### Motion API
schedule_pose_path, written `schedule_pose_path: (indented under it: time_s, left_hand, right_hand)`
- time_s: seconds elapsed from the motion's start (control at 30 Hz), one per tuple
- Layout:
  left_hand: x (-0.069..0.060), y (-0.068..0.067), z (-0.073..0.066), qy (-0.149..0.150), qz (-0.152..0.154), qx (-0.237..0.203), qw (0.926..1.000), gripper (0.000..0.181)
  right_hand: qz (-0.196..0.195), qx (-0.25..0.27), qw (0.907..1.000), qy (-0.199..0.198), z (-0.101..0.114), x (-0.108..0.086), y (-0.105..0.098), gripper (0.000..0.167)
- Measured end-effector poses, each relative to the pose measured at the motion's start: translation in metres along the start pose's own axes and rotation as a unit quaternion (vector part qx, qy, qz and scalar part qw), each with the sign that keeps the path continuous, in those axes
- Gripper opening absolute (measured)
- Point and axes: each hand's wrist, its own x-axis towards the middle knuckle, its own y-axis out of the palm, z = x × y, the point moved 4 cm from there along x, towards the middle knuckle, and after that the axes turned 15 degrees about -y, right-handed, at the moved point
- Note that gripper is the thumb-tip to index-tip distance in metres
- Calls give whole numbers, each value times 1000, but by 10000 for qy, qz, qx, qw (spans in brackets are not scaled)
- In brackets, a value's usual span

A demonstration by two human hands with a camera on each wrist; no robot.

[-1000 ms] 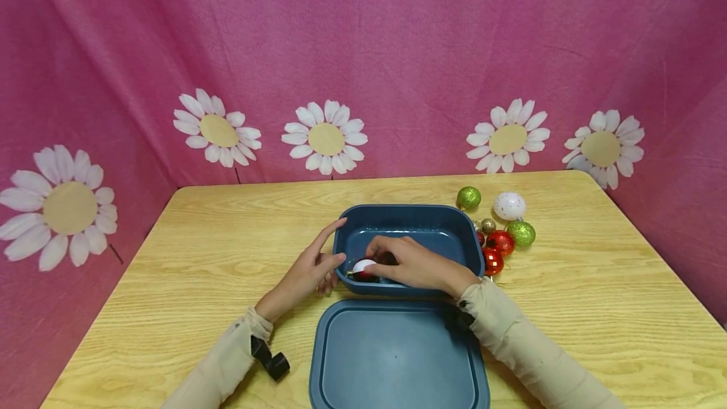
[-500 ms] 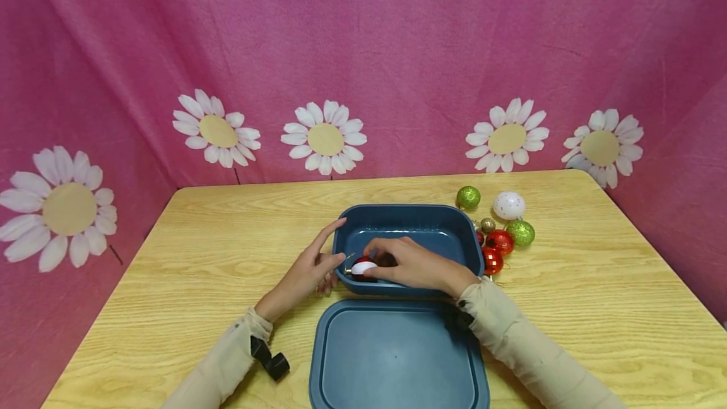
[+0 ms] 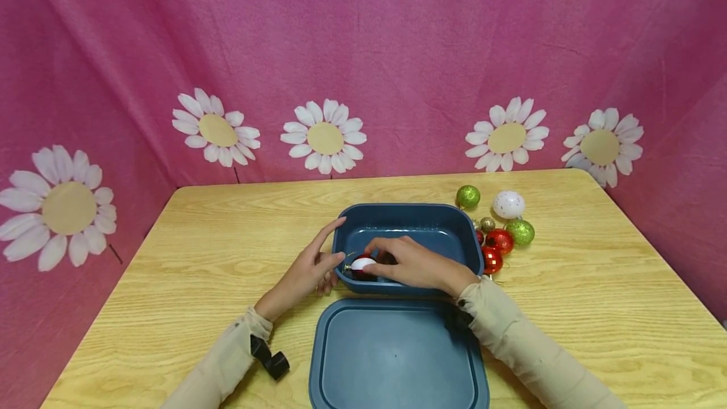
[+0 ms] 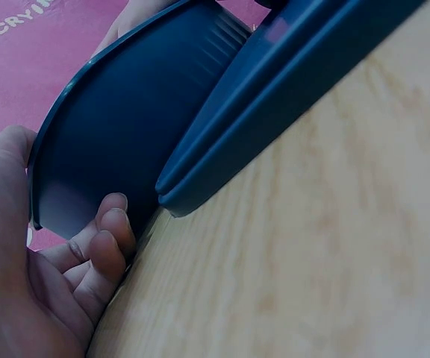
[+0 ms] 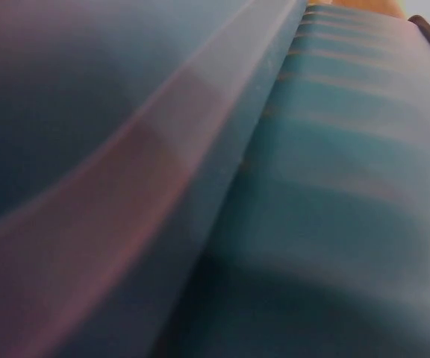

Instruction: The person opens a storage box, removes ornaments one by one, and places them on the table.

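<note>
In the head view, my right hand (image 3: 411, 262) reaches into a blue-grey rectangular container (image 3: 409, 292). Its thumb and fingers pinch a red and white Christmas bauble (image 3: 362, 264), low in the front left corner. The bauble's metallic cap points left, and a thin gold thread lies just behind it. My left hand (image 3: 303, 275) rests at the container's left end, index finger straight and thumb at the rim. In the left wrist view, the other fingers (image 4: 107, 257) of that hand bend loosely beside the outer wall. The right wrist view shows only blurred blue-grey surfaces, without the hand.
A blue-grey lid (image 3: 397, 358) lies flat in front of the container. Right of it are red baubles (image 3: 500, 240), green glitter balls (image 3: 519, 231), a speckled white ball (image 3: 508, 204) and small gold balls (image 3: 487, 225). A pink flowered curtain (image 3: 397, 68) hangs behind the table.
The bauble has turned slightly in my right hand's fingers, so its white band sits differently and the gold thread shows. My left hand and the container stay put.
</note>
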Motion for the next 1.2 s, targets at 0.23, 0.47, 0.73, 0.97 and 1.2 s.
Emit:
schedule_pose_path:
  time_s: [0.23,0.47,0.73,0.97,1.2]
  left_hand:
    - [0,0,2,-92,33,-11,10000,61]
    - [0,0,1,-123,11,-24,9999,61]
    - [-1,0,0,-131,17,-35,9999,62]
    - [-2,1,-1,-123,8,-53,9999,61]
    - [-1,1,0,-115,10,-66,9999,61]
  right_hand:
    - [8,23,10000,48,1,0,1,37]
    - [54,35,9999,123,-2,-1,2,37]
    - [87,50,9999,123,-3,-1,2,40]
    - [120,-20,9997,228,-3,0,2,40]
    - [115,0,9995,289,-2,-1,3,40]
